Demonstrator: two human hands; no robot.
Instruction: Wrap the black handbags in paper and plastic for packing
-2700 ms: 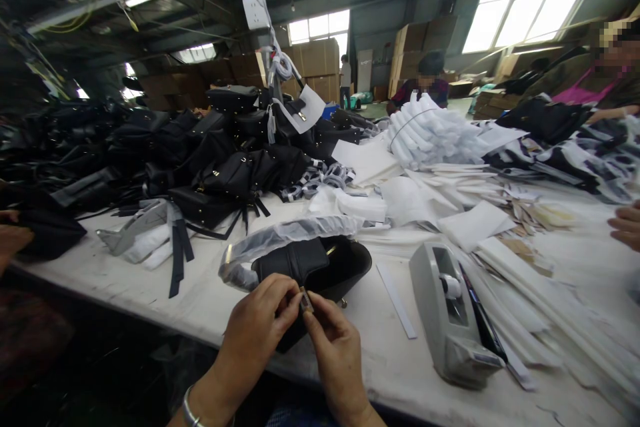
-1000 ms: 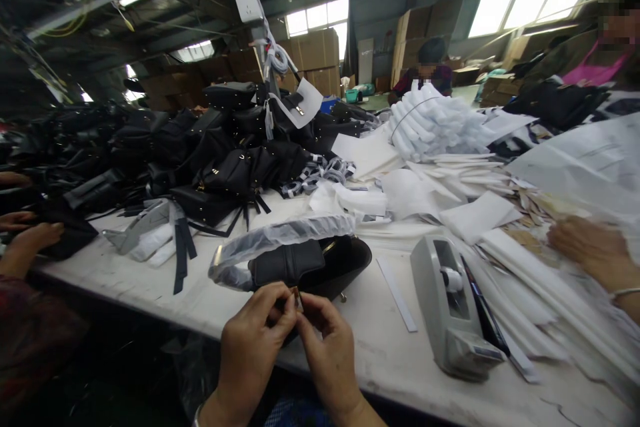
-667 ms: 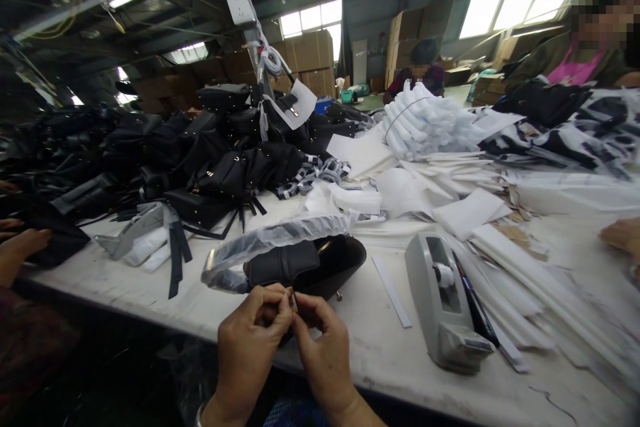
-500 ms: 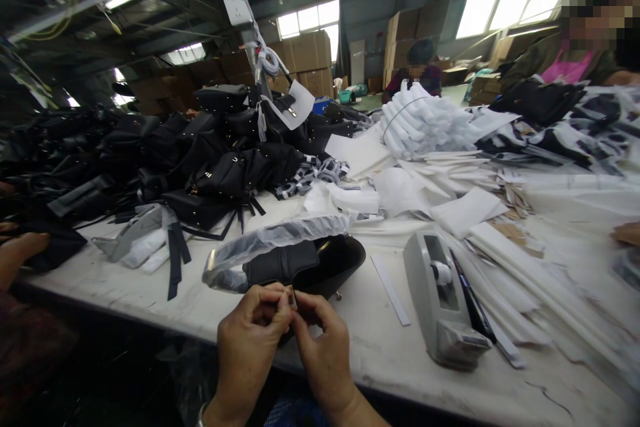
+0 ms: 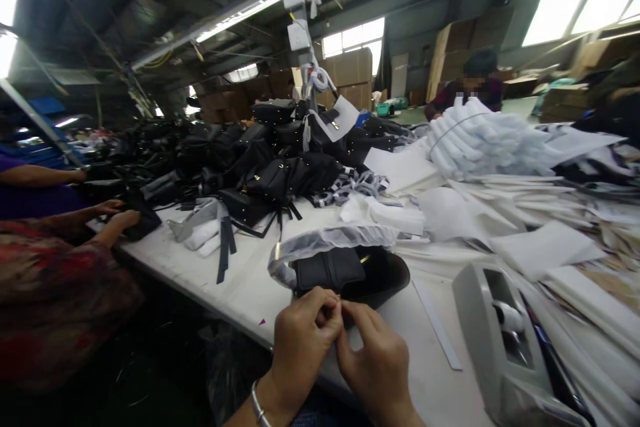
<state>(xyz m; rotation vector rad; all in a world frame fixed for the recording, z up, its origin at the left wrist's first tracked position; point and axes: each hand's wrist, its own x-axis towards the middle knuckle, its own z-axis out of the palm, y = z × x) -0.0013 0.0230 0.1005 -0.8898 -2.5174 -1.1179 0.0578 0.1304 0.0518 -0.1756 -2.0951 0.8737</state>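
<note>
Just beyond our left hand (image 5: 303,333) and right hand (image 5: 377,353), we see an open black handbag (image 5: 345,271), dark inside; to their right, a tape dispenser (image 5: 477,340) holds a white roll (image 5: 509,315). We work at a white table (image 5: 250,273), cartons (image 5: 350,68) far behind. Both hands pinch a small, mostly hidden piece (image 5: 339,297) between their fingertips (image 5: 334,321).

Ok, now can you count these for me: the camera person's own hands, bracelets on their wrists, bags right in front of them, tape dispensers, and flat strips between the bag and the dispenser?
Own hands: 2, left hand and right hand
Bracelet: 1
Black bag: 1
Tape dispenser: 1
Flat strip: 1
Total: 6
</note>
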